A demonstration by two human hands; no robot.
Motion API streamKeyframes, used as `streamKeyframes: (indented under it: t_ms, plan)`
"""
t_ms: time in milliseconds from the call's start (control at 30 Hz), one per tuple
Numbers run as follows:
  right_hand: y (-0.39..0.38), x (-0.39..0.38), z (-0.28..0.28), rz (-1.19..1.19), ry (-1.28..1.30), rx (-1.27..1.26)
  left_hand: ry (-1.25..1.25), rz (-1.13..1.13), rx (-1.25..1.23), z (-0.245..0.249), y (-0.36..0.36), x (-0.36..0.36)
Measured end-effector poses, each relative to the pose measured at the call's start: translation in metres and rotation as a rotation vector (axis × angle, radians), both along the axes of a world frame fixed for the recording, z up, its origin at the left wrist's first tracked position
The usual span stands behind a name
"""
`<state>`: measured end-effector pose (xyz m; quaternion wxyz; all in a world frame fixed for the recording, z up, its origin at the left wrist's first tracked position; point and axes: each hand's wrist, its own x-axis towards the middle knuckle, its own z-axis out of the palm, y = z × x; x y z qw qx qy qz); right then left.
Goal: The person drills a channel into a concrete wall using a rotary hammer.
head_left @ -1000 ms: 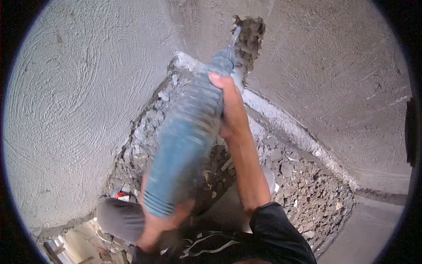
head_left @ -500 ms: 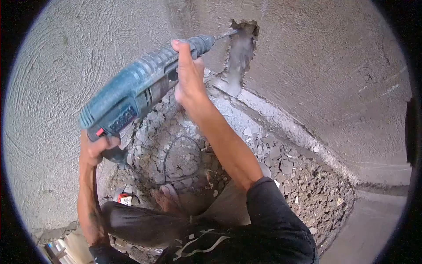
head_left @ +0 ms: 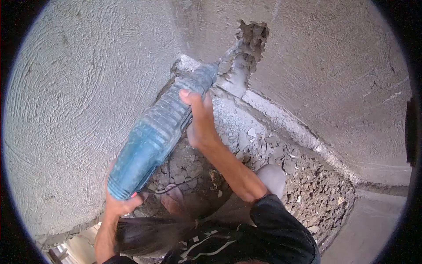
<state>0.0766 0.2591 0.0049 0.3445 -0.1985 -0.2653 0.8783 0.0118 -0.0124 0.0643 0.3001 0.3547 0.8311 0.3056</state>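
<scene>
A dusty blue rotary hammer drill [head_left: 147, 136] slants up across the view, its chisel bit [head_left: 231, 50] pointing at a rough channel [head_left: 252, 44] broken into the wall. The bit's tip overlaps the channel's left edge. Around the rear handle, partly hidden under the body, my left hand [head_left: 123, 203] is closed. My right hand [head_left: 198, 110] grips the tool's front part from the right side, thumb on top. Pale dust coats the front half of the drill and the lower end of the channel.
Plastered walls [head_left: 83, 88] meet in a corner ahead. A broken ledge [head_left: 290, 121] runs along the right wall's foot. Rubble [head_left: 318, 193] covers the floor, where a dark cable [head_left: 184, 181] lies close to my bare foot [head_left: 172, 200].
The drill's rear has swung down and to the right, with both hands moving along. The bit has come out from the channel's top to its left edge, and the dust there has thinned.
</scene>
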Motion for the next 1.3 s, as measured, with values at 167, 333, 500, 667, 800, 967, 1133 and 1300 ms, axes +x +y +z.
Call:
streamKeyframes:
  t_ms: [167,333,500,667,800,967,1133,1300]
  plan:
    - [0.004,0.007,0.014,0.039,0.073,-0.036,0.43,-0.202,-0.131,0.013,-0.002,0.027]
    - [0.003,0.011,0.016,0.027,0.111,-0.033,0.227,-0.123,-0.073,-0.002,-0.007,0.042]
    - [0.007,0.018,0.012,0.06,0.105,-0.035,0.145,-0.064,0.053,-0.008,-0.004,0.053]
    - [0.02,0.015,0.004,0.024,0.081,-0.034,-0.013,0.065,0.108,-0.003,0.03,0.055]
    - [0.026,0.02,0.003,0.084,0.027,-0.019,0.005,0.088,0.263,-0.03,0.019,0.045]
    - [0.065,0.016,-0.022,0.103,0.077,-0.023,0.088,0.003,0.455,-0.043,0.069,0.064]
    - [0.04,0.022,-0.034,0.073,0.016,-0.077,-0.106,0.081,0.434,-0.041,0.046,0.077]
    - [0.013,0.03,-0.019,0.135,0.067,-0.072,-0.06,0.047,0.374,-0.03,0.023,0.088]
